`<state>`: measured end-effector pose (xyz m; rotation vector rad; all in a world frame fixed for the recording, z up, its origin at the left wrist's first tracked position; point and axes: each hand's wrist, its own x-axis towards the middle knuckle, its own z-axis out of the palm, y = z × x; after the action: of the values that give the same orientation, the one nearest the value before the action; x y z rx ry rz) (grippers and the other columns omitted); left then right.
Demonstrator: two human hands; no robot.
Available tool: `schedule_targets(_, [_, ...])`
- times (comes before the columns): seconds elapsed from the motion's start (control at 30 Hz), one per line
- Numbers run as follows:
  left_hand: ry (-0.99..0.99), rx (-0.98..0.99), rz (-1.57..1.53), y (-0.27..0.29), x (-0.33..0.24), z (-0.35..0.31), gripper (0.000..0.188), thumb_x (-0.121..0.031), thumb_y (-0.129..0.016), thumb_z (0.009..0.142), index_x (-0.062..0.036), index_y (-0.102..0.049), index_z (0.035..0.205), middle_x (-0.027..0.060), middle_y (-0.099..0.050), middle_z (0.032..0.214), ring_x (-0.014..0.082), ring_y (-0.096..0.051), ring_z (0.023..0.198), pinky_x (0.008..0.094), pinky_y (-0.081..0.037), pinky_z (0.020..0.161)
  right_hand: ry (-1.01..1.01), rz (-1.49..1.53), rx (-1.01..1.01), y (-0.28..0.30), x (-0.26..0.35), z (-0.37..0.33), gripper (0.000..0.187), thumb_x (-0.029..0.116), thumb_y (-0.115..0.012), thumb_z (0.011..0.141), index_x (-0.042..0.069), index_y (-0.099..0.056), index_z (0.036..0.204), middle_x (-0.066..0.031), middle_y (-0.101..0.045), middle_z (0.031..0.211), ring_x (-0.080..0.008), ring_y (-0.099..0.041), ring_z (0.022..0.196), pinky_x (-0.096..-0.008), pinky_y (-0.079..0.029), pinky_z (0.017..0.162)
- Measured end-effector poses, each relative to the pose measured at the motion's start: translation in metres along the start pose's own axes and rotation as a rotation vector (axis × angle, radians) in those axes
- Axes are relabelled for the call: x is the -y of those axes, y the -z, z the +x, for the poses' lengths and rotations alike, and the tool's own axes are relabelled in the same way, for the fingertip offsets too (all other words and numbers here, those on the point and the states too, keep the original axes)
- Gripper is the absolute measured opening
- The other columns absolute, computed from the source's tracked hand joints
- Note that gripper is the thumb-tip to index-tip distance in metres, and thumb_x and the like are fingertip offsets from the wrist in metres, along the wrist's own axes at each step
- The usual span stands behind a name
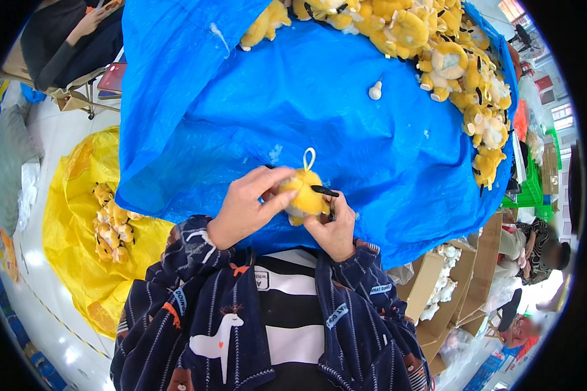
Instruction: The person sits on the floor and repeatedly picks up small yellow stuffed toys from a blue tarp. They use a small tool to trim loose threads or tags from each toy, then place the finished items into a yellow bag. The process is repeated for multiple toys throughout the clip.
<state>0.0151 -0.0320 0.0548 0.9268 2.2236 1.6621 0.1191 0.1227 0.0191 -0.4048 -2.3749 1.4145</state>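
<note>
Close in front of my chest, a small yellow plush toy with a pale underside is held between both hands. A white hanging loop stands up from its top. My left hand grips its left side, thumb and fingers pressed into the fur. My right hand pinches its lower right side. A thin black piece sticks out to the right of the toy, and more black shows by the right fingers; whether these belong to the toy I cannot tell.
Blue sheeting spreads before me, with piled yellow plush toys along its far and right edges and a small white bulb-shaped piece. At left, a yellow sheet holds more toys. Cardboard boxes stand at right. Other people sit nearby.
</note>
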Motion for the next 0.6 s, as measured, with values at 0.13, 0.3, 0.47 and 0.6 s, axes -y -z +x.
schedule_targets(0.13, [-0.036,-0.062,-0.134,-0.006,0.010,0.002,0.008,-0.005,-0.064,0.078,0.0008,-0.065,0.083,0.0102,-0.064,0.076,0.0158,-0.060,0.065,0.0261,-0.045,0.058,-0.093,0.138,-0.050,0.004,-0.010,0.001,0.030,0.008,-0.065,0.070,-0.002,-0.053,0.096,-0.0060,-0.061,0.084,-0.0069,-0.055,0.069,-0.0205,-0.045,0.060])
schedule_targets(0.3, [-0.222,0.056,0.104,-0.018,0.017,-0.004,0.009,-0.003,-0.065,0.075,-0.0003,-0.063,0.083,0.0111,-0.064,0.077,0.0243,-0.059,0.070,0.0321,-0.046,0.064,-0.174,0.318,-0.054,0.005,0.001,0.006,0.027,0.009,-0.064,0.073,-0.001,-0.053,0.096,-0.0049,-0.059,0.086,-0.0080,-0.054,0.076,-0.0231,-0.045,0.067])
schedule_targets(0.47, [-0.327,-0.041,0.325,-0.023,0.025,-0.008,0.024,-0.004,-0.068,0.070,-0.0022,-0.058,0.092,0.0101,-0.062,0.080,0.0251,-0.057,0.070,0.0338,-0.043,0.064,-0.210,0.319,-0.031,0.002,0.002,0.005,0.030,0.010,-0.063,0.071,-0.002,-0.053,0.097,-0.0060,-0.060,0.088,-0.0094,-0.056,0.078,-0.0239,-0.046,0.069])
schedule_targets(0.6, [-0.170,-0.151,0.241,-0.018,0.024,-0.006,0.040,-0.011,-0.069,0.069,-0.0023,-0.053,0.105,0.0138,-0.059,0.093,0.0298,-0.056,0.083,0.0372,-0.043,0.071,-0.211,0.408,0.030,0.004,-0.004,0.002,0.033,0.011,-0.064,0.070,-0.003,-0.053,0.098,-0.0071,-0.060,0.090,-0.0101,-0.056,0.079,-0.0249,-0.047,0.070])
